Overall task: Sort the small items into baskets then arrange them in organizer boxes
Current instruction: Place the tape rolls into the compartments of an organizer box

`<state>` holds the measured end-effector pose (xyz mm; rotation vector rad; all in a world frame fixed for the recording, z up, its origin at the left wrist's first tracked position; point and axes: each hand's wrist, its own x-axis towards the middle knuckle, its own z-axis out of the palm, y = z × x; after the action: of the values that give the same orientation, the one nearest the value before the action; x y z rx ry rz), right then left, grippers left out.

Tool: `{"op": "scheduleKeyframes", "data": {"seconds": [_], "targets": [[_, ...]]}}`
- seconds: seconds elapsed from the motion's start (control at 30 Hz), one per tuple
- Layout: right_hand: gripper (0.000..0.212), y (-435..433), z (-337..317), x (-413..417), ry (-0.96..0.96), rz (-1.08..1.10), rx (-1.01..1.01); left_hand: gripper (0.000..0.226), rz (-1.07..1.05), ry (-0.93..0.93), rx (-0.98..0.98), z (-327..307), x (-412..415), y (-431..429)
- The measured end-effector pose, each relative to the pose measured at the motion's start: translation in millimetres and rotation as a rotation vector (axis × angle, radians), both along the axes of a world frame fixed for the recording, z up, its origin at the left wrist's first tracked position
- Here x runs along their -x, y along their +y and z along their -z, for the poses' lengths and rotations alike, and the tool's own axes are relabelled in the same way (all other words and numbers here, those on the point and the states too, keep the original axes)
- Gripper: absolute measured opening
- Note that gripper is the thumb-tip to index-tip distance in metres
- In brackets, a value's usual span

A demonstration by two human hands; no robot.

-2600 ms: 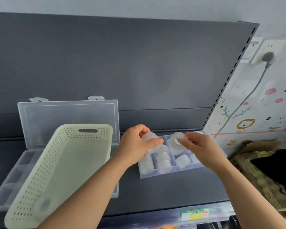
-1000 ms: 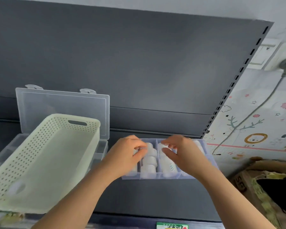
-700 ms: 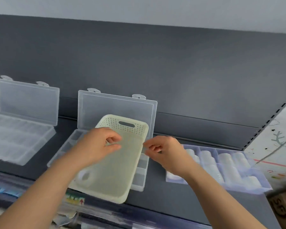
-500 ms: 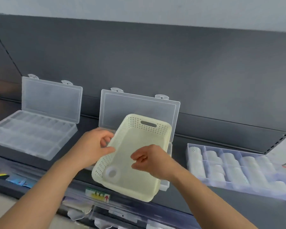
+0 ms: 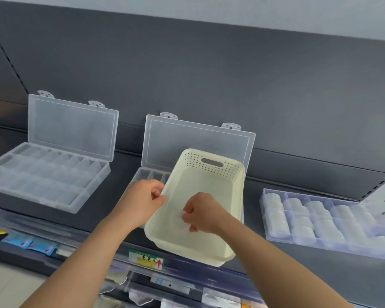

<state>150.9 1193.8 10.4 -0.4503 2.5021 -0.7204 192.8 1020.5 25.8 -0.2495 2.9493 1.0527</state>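
- Currently: basket (image 5: 218, 187) lies tilted on the middle organizer box (image 5: 198, 143). Its far end is propped toward the open lid and its near end overhangs the front edge of the shelf (image 5: 276, 172). The long axis runs away from the person.
- Left hand (image 5: 142, 203): at the basket's left rim, thumb and fingers curled over the edge, grasping it.
- Right hand (image 5: 205, 214): inside the basket, over the near half of its floor, fingers (image 5: 189, 210) curled downward. There is a pale blur at the fingertips. Cannot tell whether they pinch a small item or are clenched on nothing.
- Governing relation: whatever is left in the basket sits directly under the right fingers, toward the basket's near end. The right hand is the nearer one, and the left only steadies.
- Right of the basket, well apart: filled organizer box (image 5: 320, 244), white rolls (image 5: 298, 218) in its compartments. Free slot not discernible.
- Left of the basket, well apart: left organizer box (image 5: 45, 178), lid up.
- Judgement: last pick from the basket, then a carry rightward.
- Risk: the overhanging basket may tip off the shelf if the left grip slackens.
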Motion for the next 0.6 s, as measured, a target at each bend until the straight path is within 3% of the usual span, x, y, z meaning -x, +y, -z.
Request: {"op": "scheduleKeyframes", "data": {"seconds": [0.17, 0.33, 0.6], "targets": [[0.01, 57, -26, 6, 0.037, 0.172, 0.173, 0.04, 0.053, 0.125, 0.155, -10, 14, 28], [0.006, 137, -49, 10, 0.157, 0.374, 0.313, 0.037, 0.246, 0.207, 0.246, -18, 34, 97], [0.007, 294, -42, 6, 0.266, 0.645, 0.218, 0.034, 0.598, 0.18, 0.235, -6, 53, 256]]}}
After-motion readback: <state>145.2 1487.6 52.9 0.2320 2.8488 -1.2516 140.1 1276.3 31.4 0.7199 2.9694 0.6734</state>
